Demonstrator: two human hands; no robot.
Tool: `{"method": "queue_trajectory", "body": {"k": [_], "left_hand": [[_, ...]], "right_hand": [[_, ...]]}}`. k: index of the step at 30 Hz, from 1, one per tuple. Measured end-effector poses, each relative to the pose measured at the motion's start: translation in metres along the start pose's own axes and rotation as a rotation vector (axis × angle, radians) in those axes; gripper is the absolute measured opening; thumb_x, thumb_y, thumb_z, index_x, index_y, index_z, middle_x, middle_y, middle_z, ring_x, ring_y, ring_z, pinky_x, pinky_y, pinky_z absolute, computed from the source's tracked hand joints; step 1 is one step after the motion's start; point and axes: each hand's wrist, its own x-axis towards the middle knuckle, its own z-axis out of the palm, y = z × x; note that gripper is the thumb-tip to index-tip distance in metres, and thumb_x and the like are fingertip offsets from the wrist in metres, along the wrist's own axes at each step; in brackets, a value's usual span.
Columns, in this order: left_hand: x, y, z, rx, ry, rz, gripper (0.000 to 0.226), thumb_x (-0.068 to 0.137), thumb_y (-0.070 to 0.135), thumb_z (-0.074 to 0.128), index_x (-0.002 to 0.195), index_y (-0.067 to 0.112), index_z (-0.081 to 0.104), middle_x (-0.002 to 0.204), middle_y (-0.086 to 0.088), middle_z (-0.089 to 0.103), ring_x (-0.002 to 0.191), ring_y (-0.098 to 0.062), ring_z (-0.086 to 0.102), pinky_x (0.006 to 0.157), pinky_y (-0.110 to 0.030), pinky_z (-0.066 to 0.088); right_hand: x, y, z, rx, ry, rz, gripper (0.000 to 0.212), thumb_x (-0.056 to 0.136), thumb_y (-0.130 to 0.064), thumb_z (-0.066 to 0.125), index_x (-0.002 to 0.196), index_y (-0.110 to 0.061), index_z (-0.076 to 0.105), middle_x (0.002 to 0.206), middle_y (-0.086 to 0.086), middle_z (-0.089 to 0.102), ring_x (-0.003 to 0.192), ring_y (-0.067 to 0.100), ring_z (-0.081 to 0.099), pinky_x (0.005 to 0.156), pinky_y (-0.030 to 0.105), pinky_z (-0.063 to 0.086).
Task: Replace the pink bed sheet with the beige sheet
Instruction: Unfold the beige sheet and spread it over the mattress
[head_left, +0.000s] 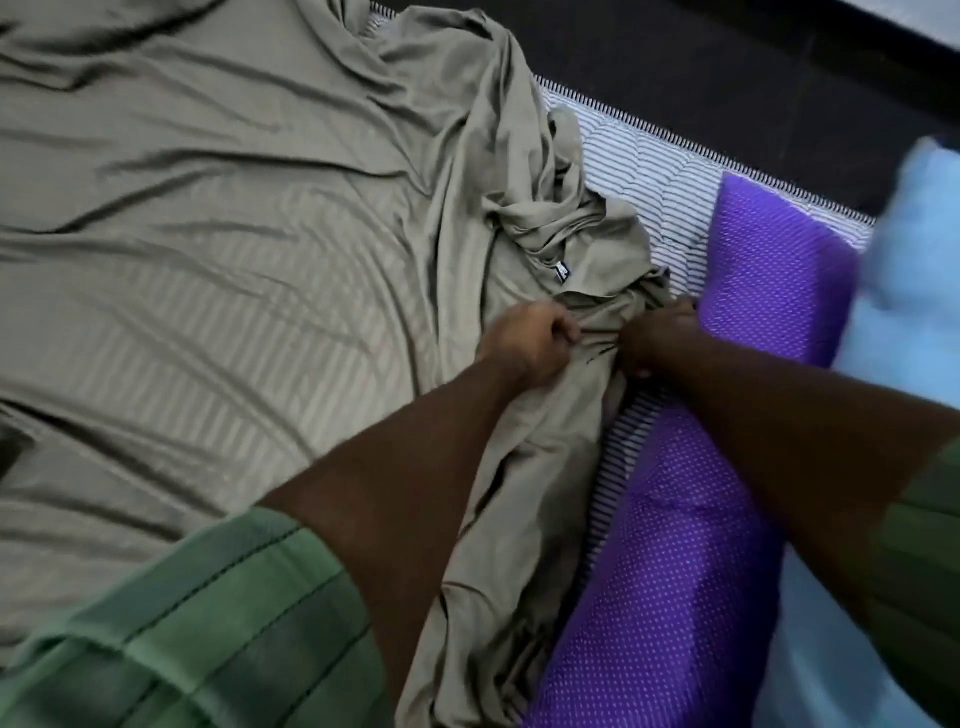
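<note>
beige sheet spread over the left of the mattress, its bunched edge running away from the viewer beside a bare striped strip. left hand and right hand, close together, each grip this bunched edge. the uncovered mattress lies to the right, the right hand nearer; purple pillows crowd that side. no pink sheet in view.

text: none you can read | only mark: small dark tag sewn on beige sheet | print too blurred
</note>
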Motion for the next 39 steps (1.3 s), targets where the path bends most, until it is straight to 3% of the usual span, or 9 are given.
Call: {"method": "queue_trajectory", "body": {"k": [3, 8, 11, 14, 23, 26, 30, 36, 39], "left_hand": [[0.013, 0.002, -0.003, -0.021, 0.278, -0.148, 0.023, 0.084, 0.021, 0.063, 0.104, 0.031, 0.066, 0.12, 0.003, 0.065, 0.113, -0.019, 0.062, 0.091, -0.027, 0.046], [0.036, -0.006, 0.002, 0.018, 0.157, -0.204, 0.055, 0.084, 0.031, 0.065, 0.135, 0.017, 0.048, 0.137, -0.011, 0.052, 0.126, -0.034, 0.053, 0.104, -0.04, 0.046], [0.041, -0.01, 0.008, -0.095, 0.173, -0.208, 0.063, 0.08, 0.03, 0.066, 0.137, 0.015, 0.045, 0.136, -0.013, 0.055, 0.127, -0.034, 0.053, 0.105, -0.041, 0.045], [0.04, -0.009, 0.01, -0.205, 0.161, -0.258, 0.067, 0.074, 0.034, 0.065, 0.137, 0.02, 0.045, 0.137, -0.007, 0.058, 0.126, -0.029, 0.056, 0.105, -0.04, 0.046], [0.049, 0.017, 0.021, -0.243, -0.003, -0.175, 0.094, 0.063, 0.041, 0.064, 0.153, 0.028, 0.039, 0.15, 0.003, 0.053, 0.135, -0.02, 0.052, 0.114, -0.039, 0.041], [0.052, 0.039, 0.03, -0.183, -0.046, -0.144, 0.092, 0.063, 0.044, 0.059, 0.152, 0.023, 0.045, 0.149, 0.0, 0.055, 0.134, -0.02, 0.053, 0.114, -0.038, 0.041], [0.042, 0.056, 0.047, -0.041, -0.083, -0.224, 0.084, 0.063, 0.054, 0.054, 0.14, 0.019, 0.054, 0.14, -0.01, 0.06, 0.128, -0.03, 0.057, 0.108, -0.042, 0.046], [0.024, 0.053, 0.076, 0.287, -0.235, -0.241, 0.092, 0.065, 0.073, 0.043, 0.134, 0.015, 0.061, 0.146, -0.012, 0.047, 0.137, -0.035, 0.046, 0.115, -0.04, 0.039], [0.017, 0.067, 0.101, 0.131, -0.303, -0.263, 0.051, 0.079, 0.051, 0.048, 0.107, 0.016, 0.072, 0.134, -0.017, 0.059, 0.118, -0.029, 0.061, 0.104, -0.032, 0.048]], "right_hand": [[-0.016, -0.005, -0.03, 0.171, 0.147, 0.133, 0.051, 0.081, -0.049, 0.06, 0.116, -0.013, 0.069, 0.127, 0.015, 0.065, 0.126, 0.034, 0.057, 0.099, 0.045, 0.05], [-0.002, -0.03, -0.04, 0.533, 0.73, 0.159, 0.064, 0.08, -0.048, 0.034, 0.133, -0.012, 0.045, 0.128, 0.016, 0.051, 0.1, 0.043, 0.062, 0.082, 0.051, 0.05], [0.014, -0.03, -0.049, 0.681, 0.554, 0.192, 0.072, 0.085, -0.051, 0.044, 0.149, -0.022, 0.027, 0.137, 0.013, 0.052, 0.111, 0.04, 0.061, 0.095, 0.052, 0.048], [0.022, -0.024, -0.054, 0.527, 0.288, 0.18, 0.065, 0.085, -0.054, 0.052, 0.14, -0.019, 0.043, 0.133, 0.017, 0.059, 0.124, 0.039, 0.057, 0.1, 0.052, 0.047], [0.016, 0.074, -0.068, 0.227, 0.499, 0.517, 0.031, 0.097, -0.014, 0.056, 0.126, -0.006, 0.062, 0.129, 0.016, 0.064, 0.12, 0.038, 0.063, 0.093, 0.047, 0.052], [0.016, 0.064, -0.077, 0.391, 0.538, 0.408, 0.059, 0.09, -0.014, 0.065, 0.142, -0.013, 0.037, 0.142, 0.016, 0.045, 0.123, 0.043, 0.057, 0.094, 0.057, 0.048], [0.009, 0.028, -0.062, 0.275, 0.494, 0.056, 0.065, 0.081, -0.023, 0.071, 0.137, -0.018, 0.04, 0.142, 0.014, 0.041, 0.116, 0.043, 0.06, 0.094, 0.053, 0.049], [0.012, 0.053, -0.011, -0.214, 0.081, 0.124, 0.069, 0.096, -0.042, 0.045, 0.159, -0.022, 0.025, 0.165, 0.006, 0.03, 0.155, 0.028, 0.019, 0.121, 0.051, -0.006], [0.012, 0.074, -0.002, -0.188, 0.018, 0.222, 0.061, 0.102, -0.043, 0.034, 0.158, -0.019, 0.034, 0.165, 0.004, 0.033, 0.156, 0.02, 0.015, 0.117, 0.044, -0.016]]}}
